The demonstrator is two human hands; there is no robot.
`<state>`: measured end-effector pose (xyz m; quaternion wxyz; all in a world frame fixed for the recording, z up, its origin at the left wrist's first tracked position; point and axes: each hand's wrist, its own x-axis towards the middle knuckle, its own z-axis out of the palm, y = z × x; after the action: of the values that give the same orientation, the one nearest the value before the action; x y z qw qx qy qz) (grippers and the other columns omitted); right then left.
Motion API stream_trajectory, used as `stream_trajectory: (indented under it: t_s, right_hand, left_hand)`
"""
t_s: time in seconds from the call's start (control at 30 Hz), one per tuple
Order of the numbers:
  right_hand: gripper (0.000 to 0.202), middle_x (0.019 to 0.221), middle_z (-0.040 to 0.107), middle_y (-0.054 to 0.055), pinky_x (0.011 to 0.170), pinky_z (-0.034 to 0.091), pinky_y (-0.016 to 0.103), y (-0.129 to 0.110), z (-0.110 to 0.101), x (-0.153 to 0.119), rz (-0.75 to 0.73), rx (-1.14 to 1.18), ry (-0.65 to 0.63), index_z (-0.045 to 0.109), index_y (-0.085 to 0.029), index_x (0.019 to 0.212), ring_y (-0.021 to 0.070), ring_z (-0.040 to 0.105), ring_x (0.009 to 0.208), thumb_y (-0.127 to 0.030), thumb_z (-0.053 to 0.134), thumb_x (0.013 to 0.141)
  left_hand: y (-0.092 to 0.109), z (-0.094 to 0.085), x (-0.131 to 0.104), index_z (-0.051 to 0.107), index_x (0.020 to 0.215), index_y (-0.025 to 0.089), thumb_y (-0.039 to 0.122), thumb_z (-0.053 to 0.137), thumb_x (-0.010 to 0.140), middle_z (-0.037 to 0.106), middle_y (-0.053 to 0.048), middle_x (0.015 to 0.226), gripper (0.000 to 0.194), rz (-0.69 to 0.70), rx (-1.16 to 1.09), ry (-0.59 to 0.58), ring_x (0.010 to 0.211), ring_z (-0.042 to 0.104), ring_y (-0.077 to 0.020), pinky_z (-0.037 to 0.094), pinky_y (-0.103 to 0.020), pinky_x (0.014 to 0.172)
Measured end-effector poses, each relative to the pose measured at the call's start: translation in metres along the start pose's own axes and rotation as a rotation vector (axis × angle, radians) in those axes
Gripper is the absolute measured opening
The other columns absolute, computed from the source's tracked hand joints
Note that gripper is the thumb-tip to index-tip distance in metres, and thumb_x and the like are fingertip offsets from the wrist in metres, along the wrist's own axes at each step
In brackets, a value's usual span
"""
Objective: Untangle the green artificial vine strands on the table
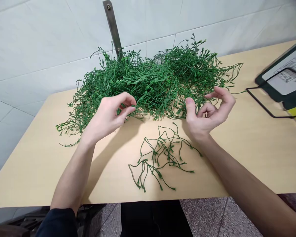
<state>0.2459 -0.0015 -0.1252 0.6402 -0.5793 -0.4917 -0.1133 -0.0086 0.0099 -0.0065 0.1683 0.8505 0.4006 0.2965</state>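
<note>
A large tangled heap of thin green plastic stems (143, 79), with small branching tips, spreads across the back of the table. My left hand (113, 112) hovers at the heap's front edge, thumb and forefinger brought together in a pinch. Whether a stem is between those fingertips is too small to tell. To the right, my right hand (207, 117) is turned palm up in front of the heap, fingers curled loosely and apart from the thumb, with nothing visible in it. Between my forearms lies a small loose group of green stems (145, 160).
The wooden table (246, 154) meets a tiled wall (34, 42). A metal bracket (113, 29) rises behind the heap. At the right, a dark case with a printed label (286, 75) lies near a thin black wire frame (261, 102).
</note>
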Motion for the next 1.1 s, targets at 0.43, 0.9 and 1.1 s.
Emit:
stream_trajectory:
  t_s: [0.43,0.9,1.1]
  right_hand:
    - [0.023,0.087,0.058,0.007,0.066,0.048,0.041,-0.002,0.004,-0.002,-0.571,0.045,0.003,0.067,-0.025,0.100,0.0230,0.058,0.078,-0.041,0.062,0.084]
    - [0.014,0.067,0.073,0.001,0.068,0.045,0.038,-0.011,0.007,-0.007,-0.543,0.179,-0.313,0.077,-0.025,0.085,0.0192,0.064,0.067,-0.015,0.067,0.083]
    - [0.009,0.059,0.066,0.000,0.062,0.044,0.037,-0.009,0.008,-0.011,-0.467,0.121,-0.286,0.076,-0.027,0.079,0.0186,0.060,0.059,-0.022,0.068,0.081]
  left_hand:
    - [-0.002,0.023,0.001,0.073,0.094,0.019,0.019,0.063,0.087,0.074,-0.005,0.093,0.011,-0.023,-0.292,-0.046,0.088,0.067,-0.0167,0.054,-0.030,0.085]
    - [-0.023,0.054,0.001,0.066,0.103,0.021,0.027,0.076,0.078,0.051,-0.010,0.123,0.027,-0.008,-0.304,0.061,0.111,0.054,-0.0206,0.054,-0.025,0.073]
    - [-0.025,0.068,0.001,0.074,0.089,0.023,0.027,0.072,0.083,0.054,-0.006,0.100,0.008,0.121,-0.005,0.156,0.098,0.052,-0.0203,0.047,-0.039,0.091]
